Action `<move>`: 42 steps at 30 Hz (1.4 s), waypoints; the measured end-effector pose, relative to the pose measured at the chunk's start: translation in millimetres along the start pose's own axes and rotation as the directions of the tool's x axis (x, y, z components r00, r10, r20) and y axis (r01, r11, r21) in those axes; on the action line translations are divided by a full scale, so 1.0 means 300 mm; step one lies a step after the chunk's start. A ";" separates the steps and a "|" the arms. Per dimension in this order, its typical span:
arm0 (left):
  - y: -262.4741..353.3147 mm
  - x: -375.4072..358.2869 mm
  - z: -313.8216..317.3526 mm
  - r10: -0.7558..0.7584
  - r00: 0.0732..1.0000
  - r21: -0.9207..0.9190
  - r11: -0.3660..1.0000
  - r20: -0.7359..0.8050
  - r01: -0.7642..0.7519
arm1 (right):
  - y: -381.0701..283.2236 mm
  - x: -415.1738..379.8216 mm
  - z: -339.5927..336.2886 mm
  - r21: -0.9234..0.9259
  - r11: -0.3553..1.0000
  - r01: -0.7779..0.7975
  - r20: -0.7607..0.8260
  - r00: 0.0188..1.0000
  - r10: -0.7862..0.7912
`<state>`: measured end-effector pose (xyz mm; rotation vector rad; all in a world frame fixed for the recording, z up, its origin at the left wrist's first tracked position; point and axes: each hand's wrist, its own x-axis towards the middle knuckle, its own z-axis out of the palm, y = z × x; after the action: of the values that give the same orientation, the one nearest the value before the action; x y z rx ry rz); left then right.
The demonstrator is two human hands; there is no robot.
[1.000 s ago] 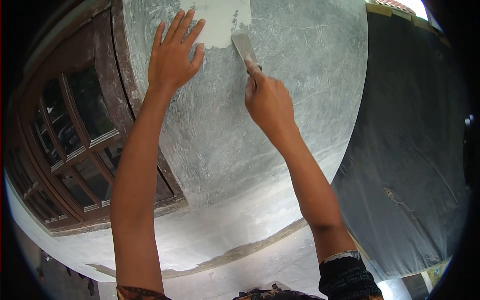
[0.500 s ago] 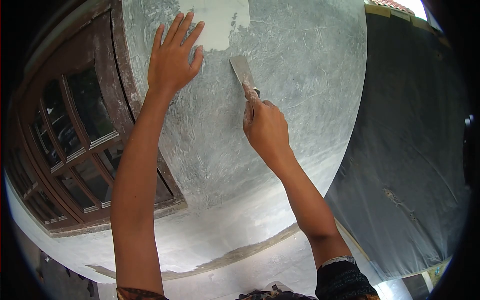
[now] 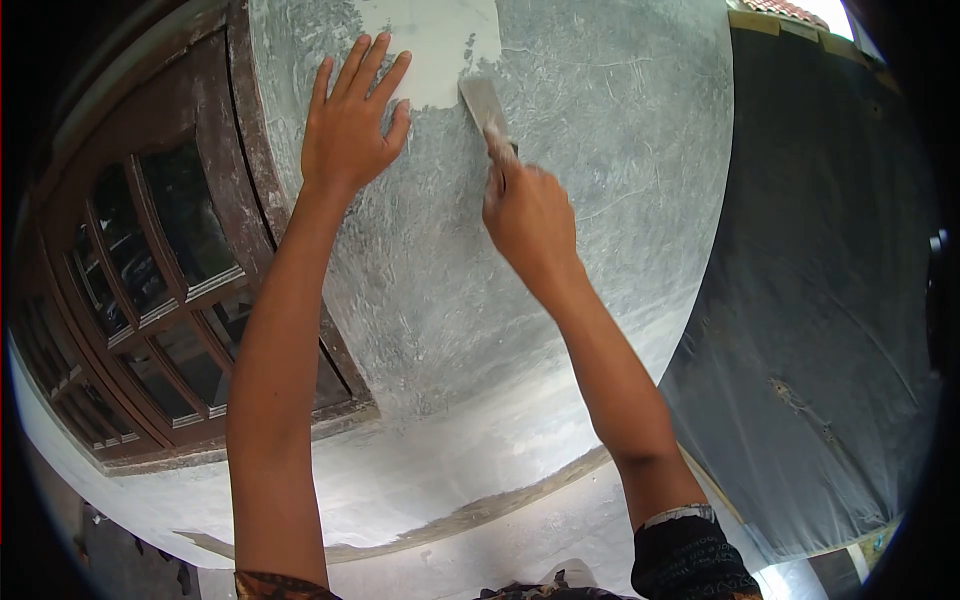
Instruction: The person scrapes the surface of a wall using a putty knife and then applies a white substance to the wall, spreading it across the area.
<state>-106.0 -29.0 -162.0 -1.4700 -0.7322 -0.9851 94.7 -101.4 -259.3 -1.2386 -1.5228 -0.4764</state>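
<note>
My right hand (image 3: 530, 215) is wrapped round the handle of a putty knife (image 3: 484, 105), index finger stretched along it toward the blade. The wide metal blade points up and lies at the lower right edge of a pale smooth patch (image 3: 435, 60) on the grey wall (image 3: 600, 150). White residue marks the index finger. To the left, my left hand (image 3: 352, 125) rests on the wall with its fingers spread, partly over the patch's lower left side. It holds nothing.
A brown wooden window (image 3: 165, 240) with several glass panes stands left of the wall. Dark sheeting (image 3: 810, 270) hangs on the right. Along the wall's lower part runs a whiter band (image 3: 460, 460), with a rough brownish strip (image 3: 480, 508) beneath it.
My right hand and the putty knife have moved up the wall, bringing the blade from below the pale patch to its edge. My left hand stays spread on the wall.
</note>
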 end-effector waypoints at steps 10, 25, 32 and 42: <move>-0.003 0.001 0.009 0.007 1.000 0.016 1.000 -0.018 -0.007 | -0.003 -0.067 0.016 0.031 1.000 0.007 -0.020 1.000 -0.006; 0.000 -0.002 0.004 0.000 1.000 -0.026 1.000 -0.009 0.000 | -0.014 0.001 -0.005 0.035 0.999 0.031 0.003 1.000 -0.031; 0.005 0.004 -0.002 -0.007 1.000 -0.006 1.000 0.009 0.007 | -0.002 -0.069 0.004 0.010 1.000 0.017 0.064 0.998 -0.017; 0.004 -0.001 0.001 -0.009 1.000 -0.013 1.000 0.005 0.009 | 0.011 -0.117 0.011 0.033 0.999 0.015 0.044 0.999 -0.016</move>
<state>-105.1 -28.9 -162.9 -1.4819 -0.7376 -0.9958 92.5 -113.3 -292.5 -1.2197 -1.5729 -0.4349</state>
